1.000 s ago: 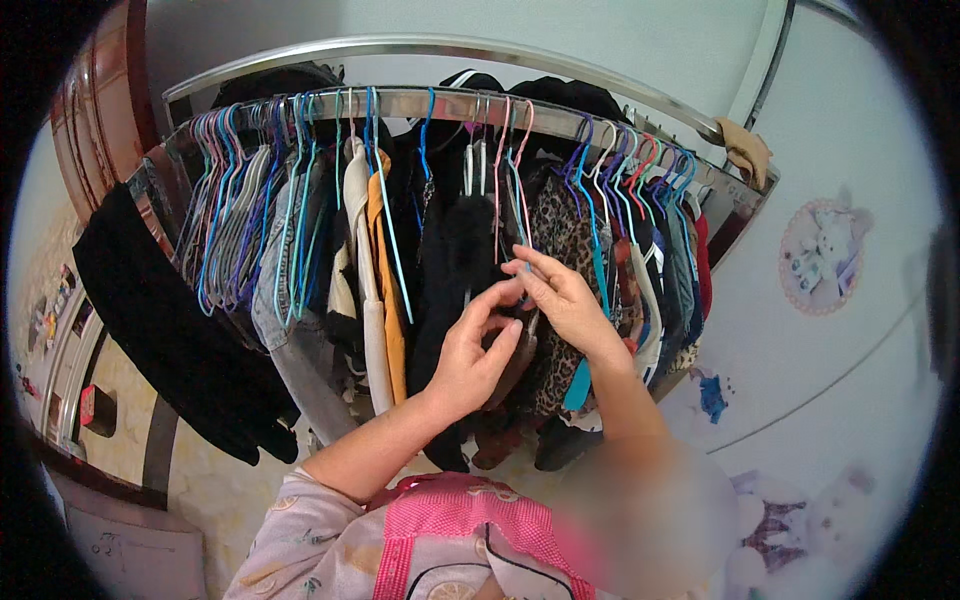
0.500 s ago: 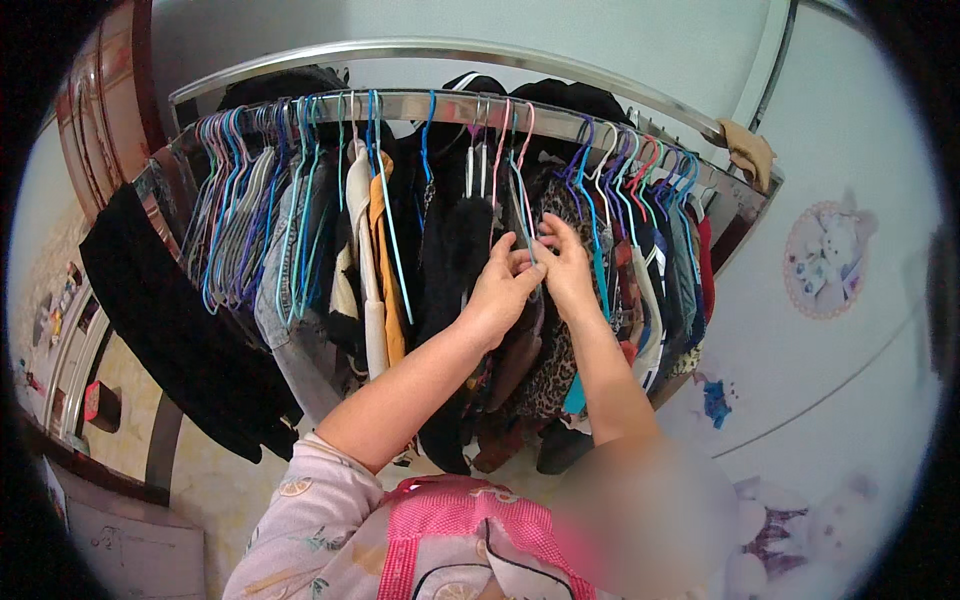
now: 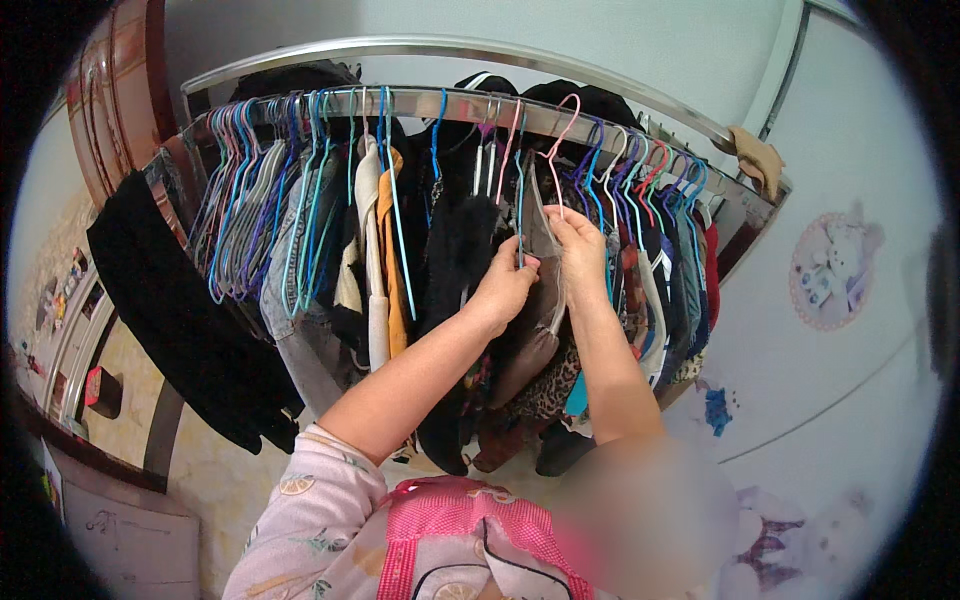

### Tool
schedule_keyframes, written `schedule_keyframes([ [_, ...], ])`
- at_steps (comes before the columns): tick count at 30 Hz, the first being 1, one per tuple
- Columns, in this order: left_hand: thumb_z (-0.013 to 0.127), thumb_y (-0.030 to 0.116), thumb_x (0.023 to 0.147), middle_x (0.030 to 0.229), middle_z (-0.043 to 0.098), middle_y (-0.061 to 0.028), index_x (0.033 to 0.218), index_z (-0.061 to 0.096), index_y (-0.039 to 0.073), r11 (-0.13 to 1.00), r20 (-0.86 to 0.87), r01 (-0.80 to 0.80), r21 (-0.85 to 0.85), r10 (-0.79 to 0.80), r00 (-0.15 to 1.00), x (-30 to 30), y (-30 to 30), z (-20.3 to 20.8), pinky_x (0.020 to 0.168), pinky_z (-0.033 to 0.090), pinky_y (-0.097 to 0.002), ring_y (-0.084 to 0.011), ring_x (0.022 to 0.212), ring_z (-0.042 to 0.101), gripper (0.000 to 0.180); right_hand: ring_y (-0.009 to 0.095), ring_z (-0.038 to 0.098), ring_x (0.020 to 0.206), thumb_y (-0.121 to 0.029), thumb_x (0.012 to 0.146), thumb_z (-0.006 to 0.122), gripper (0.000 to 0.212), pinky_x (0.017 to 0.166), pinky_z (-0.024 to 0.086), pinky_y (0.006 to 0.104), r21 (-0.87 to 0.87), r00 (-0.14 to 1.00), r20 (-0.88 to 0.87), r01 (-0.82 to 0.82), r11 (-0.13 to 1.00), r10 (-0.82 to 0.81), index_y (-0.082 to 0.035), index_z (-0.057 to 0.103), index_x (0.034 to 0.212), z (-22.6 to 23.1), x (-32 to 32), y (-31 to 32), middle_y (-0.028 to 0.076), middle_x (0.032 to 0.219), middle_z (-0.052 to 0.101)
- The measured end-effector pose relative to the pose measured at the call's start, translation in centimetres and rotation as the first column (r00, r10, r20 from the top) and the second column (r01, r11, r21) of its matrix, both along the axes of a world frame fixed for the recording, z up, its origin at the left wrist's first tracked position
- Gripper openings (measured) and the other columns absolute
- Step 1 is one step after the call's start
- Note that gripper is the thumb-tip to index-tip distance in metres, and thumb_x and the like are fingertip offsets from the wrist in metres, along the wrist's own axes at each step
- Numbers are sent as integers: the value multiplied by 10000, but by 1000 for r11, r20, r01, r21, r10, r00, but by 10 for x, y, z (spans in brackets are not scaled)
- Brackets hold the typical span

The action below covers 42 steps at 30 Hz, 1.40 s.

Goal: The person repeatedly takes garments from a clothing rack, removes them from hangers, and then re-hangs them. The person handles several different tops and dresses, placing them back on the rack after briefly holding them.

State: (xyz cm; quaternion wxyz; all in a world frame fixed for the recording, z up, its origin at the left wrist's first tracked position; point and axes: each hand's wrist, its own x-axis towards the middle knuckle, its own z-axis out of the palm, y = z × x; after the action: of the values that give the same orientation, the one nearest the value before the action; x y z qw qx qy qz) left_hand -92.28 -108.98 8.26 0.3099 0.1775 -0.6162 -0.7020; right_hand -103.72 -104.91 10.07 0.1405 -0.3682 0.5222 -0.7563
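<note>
Both arms reach up to a row of clothes on a rack. My left hand is closed, its fingers curled at the lower end of a blue hanger. Close beside it, my right hand is closed on the arm of a pink hanger whose hook is over the rail. A brown-grey garment hangs from this hanger, spread between my two hands. To the left is a fuzzy black garment; a leopard-print garment shows partly behind my right forearm.
A metal rail carries several coloured hangers. Denim, mustard and black garments hang to the left. A tan cloth lies over the rack's right end. A pale wall with bear pictures stands at right.
My right hand has moved right and slightly forward, drawing the pink hanger away from the blue one, so more of the brown-grey garment shows. My left hand stays nearly in place.
</note>
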Motion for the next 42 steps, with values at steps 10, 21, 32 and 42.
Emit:
schedule_keyframes([
  [10, 541, 102, 840, 1069, 566, -57, 1346, 334, 28, 999, -71, -38, 17, 39, 997, -3, -4, -8, 795, 380, -288, -160, 920, 533, 551, 26, 468, 750, -111, 873, 574, 183, 671, 354, 172, 53, 999, -27, 40, 998, -38, 8, 634, 998, 30, 45, 118, -40, 842, 566],
  [21, 530, 116, 870, 1134, 531, -106, 1368, 281, 12, 993, -43, -114, 1, 114, 993, -5, 21, 3, 899, 376, -326, -195, 1035, 500, 566, 78, 434, 669, -72, 759, 603, 139, 591, 305, 214, 136, 964, -146, 244, 960, -224, 36, 632, 841, 31, 88, 316, 9, 784, 518],
  [32, 558, 102, 829, 1308, 301, -141, 1231, 406, 25, 676, -299, -230, -700, 15, 954, 54, 160, -15, 994, 258, -341, -227, 1199, 321, 436, 142, 478, 645, -30, 680, 600, 135, 572, 333, 255, 206, 948, -174, 301, 931, -268, 39, 654, 782, 7, 128, 382, 60, 689, 538],
  [42, 409, 157, 970, 1112, 559, -91, 1304, 391, 33, 304, -245, 947, 106, -915, 321, 92, 234, -43, 860, 436, -274, -141, 992, 546, 357, 184, 556, 735, -39, 757, 605, 149, 670, 414, 275, 408, 861, -123, 497, 766, -494, 1, 659, 890, -47, 249, 375, 83, 771, 590],
])
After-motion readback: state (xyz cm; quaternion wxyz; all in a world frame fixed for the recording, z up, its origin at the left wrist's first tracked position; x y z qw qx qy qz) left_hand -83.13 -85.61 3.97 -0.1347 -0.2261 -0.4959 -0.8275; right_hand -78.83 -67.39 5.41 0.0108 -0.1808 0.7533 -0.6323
